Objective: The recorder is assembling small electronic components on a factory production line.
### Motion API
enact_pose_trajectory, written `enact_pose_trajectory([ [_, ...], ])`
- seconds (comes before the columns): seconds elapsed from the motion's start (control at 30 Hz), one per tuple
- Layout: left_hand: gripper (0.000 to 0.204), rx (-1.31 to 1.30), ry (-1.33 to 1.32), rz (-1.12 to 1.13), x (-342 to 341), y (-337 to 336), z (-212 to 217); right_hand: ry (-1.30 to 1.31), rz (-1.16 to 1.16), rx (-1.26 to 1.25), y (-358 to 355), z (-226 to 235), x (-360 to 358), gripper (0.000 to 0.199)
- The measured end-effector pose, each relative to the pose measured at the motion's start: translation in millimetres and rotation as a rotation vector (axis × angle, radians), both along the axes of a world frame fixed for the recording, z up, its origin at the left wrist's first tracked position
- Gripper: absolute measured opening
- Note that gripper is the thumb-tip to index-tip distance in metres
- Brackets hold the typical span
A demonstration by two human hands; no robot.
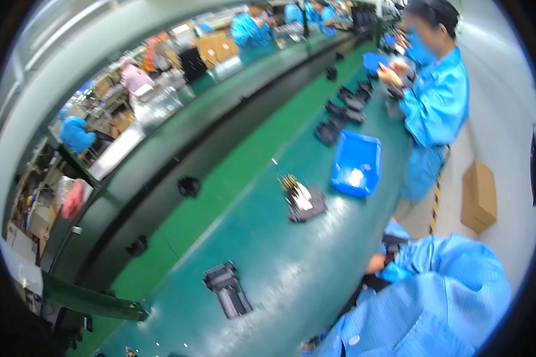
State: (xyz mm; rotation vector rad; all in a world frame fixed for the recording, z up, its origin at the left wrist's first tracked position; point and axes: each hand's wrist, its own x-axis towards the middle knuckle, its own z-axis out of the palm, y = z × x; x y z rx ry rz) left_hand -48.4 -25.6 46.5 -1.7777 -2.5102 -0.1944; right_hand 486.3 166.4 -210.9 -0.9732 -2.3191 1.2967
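Observation:
My right hand (375,264) is by the near edge of the green worktable (268,262), below a blue sleeve and a black wristband. Its fingers are mostly hidden, so I cannot make out whether it holds anything. A small blurred patch at the lower edge seems to be my left hand (308,345); its fingers do not show clearly. On the table lies a black moulded part (227,290) with a wide head and a handle-like body. Farther along is a dark grey piece (307,207) with white strips and brass-coloured pins on it.
A blue plastic tray (337,160) sits near the table's edge. Several black parts (344,110) lie beyond it, before a co-worker (438,101) in blue. Black pieces (189,187) rest on the bright green strip. A green metal bar (92,302) stands lower left; a cardboard box (478,196) is on the floor.

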Motion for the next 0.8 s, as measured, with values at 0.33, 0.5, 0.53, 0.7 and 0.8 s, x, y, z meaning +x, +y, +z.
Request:
enact_pose_trajectory([
  [0.33,0.018,0.667,-0.805,0.155,9,-69,-85,-0.029,-0.33,-0.075,3,103,90,0.029],
  [0.5,0.038,-0.69,-1.302,-0.202,263,26,-177,0.037,-0.197,-0.527,7,127,100,0.019],
  [0.53,0.033,-0.668,-1.533,-0.068,266,17,-177,0.053,-0.19,-0.533,7,131,101,0.018],
  [0.7,0.029,-0.685,-1.922,0.022,287,-10,-186,0.106,-0.144,-0.681,9,129,104,0.022],
  [0.8,0.027,-0.657,-1.923,-0.145,304,-26,-185,0.194,-0.223,-0.583,8,116,94,0.031],
])
